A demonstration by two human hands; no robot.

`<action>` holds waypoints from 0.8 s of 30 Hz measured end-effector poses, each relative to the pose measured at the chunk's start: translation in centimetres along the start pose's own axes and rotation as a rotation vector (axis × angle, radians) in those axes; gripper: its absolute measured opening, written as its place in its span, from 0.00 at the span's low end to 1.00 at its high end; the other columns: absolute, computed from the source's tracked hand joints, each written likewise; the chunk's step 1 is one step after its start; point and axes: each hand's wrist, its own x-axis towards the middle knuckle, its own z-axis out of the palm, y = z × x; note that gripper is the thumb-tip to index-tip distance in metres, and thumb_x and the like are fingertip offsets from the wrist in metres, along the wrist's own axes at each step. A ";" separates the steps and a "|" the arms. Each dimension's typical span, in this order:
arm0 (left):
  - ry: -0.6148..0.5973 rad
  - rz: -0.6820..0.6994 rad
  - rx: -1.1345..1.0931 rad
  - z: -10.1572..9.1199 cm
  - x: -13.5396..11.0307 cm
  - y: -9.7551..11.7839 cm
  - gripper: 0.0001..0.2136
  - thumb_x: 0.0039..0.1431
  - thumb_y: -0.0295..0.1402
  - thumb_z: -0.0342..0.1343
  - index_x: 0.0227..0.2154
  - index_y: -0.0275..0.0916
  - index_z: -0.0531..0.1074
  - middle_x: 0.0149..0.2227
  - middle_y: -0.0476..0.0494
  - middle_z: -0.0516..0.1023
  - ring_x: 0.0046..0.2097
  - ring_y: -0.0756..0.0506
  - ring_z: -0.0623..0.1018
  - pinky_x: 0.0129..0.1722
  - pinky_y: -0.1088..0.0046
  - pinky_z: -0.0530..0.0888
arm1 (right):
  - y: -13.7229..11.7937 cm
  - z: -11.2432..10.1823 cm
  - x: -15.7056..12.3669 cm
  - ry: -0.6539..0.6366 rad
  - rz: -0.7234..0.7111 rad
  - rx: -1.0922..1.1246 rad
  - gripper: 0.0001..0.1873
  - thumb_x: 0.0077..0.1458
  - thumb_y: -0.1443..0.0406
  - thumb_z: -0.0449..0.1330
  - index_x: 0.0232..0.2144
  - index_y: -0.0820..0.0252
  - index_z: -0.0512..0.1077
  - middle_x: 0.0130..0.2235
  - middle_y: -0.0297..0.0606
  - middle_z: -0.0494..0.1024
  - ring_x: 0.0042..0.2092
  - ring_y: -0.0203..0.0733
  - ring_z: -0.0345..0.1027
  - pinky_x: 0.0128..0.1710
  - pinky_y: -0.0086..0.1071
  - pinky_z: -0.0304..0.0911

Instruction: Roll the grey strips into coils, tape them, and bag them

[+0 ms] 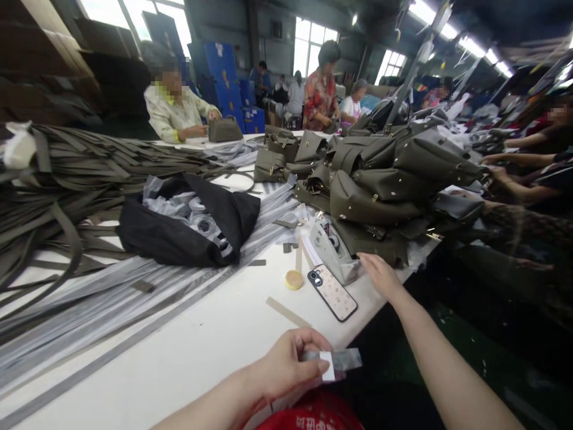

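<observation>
My left hand (289, 364) is near the table's front edge, fingers pinched on a small grey packet (338, 361) with a white label. My right hand (380, 273) reaches forward, fingers flat and together, touching the base of a grey tape dispenser (331, 248) beside a pile of olive-green handbags (380, 179). A phone (332, 291) in a patterned case lies face down just left of that hand. A small yellow round piece (294, 279) sits next to the phone.
A black bag (179, 230) of plastic-wrapped parts lies mid-table. Long olive straps (67, 179) and grey strips (89, 310) cover the left side of the white table (201, 340). Other people work at the far end and along the right side.
</observation>
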 end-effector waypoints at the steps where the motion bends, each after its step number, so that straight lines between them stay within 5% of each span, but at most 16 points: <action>1: -0.005 0.012 0.015 0.0 -0.1 0.0 0.21 0.44 0.42 0.68 0.37 0.32 0.73 0.25 0.50 0.71 0.23 0.56 0.64 0.23 0.79 0.58 | 0.3 0.7 1.3 -0.022 0.021 0.026 0.19 0.52 0.51 0.56 0.31 0.56 0.80 0.39 0.44 0.82 0.47 0.53 0.73 0.52 0.46 0.63; 4: -0.002 0.011 0.067 -0.1 -0.4 -0.2 0.22 0.45 0.43 0.67 0.37 0.31 0.73 0.25 0.49 0.72 0.24 0.55 0.65 0.24 0.78 0.58 | 0.7 2.1 3.2 -0.079 0.113 0.129 0.22 0.47 0.46 0.59 0.20 0.58 0.77 0.27 0.43 0.81 0.35 0.52 0.75 0.41 0.43 0.68; 10: 0.012 -0.002 0.055 -0.2 -0.5 -0.1 0.21 0.46 0.43 0.67 0.37 0.31 0.72 0.26 0.46 0.74 0.24 0.54 0.66 0.24 0.78 0.58 | 0.9 -0.1 0.8 -0.074 0.208 0.296 0.22 0.40 0.47 0.66 0.27 0.60 0.78 0.38 0.43 0.82 0.41 0.49 0.75 0.40 0.36 0.67; 15: 0.013 -0.018 -0.070 0.1 0.3 0.3 0.22 0.45 0.43 0.68 0.38 0.33 0.70 0.32 0.42 0.78 0.29 0.52 0.71 0.26 0.78 0.60 | 1.7 -0.8 -2.3 -0.130 0.340 0.317 0.22 0.40 0.48 0.68 0.21 0.62 0.74 0.22 0.37 0.78 0.25 0.40 0.72 0.27 0.31 0.65; 24: 0.162 0.132 -0.072 0.3 1.3 1.0 0.21 0.47 0.43 0.68 0.38 0.33 0.71 0.27 0.49 0.73 0.28 0.54 0.68 0.30 0.78 0.63 | 2.5 0.3 -2.7 -0.067 0.423 0.270 0.17 0.38 0.54 0.70 0.18 0.60 0.71 0.18 0.36 0.75 0.21 0.38 0.68 0.24 0.32 0.64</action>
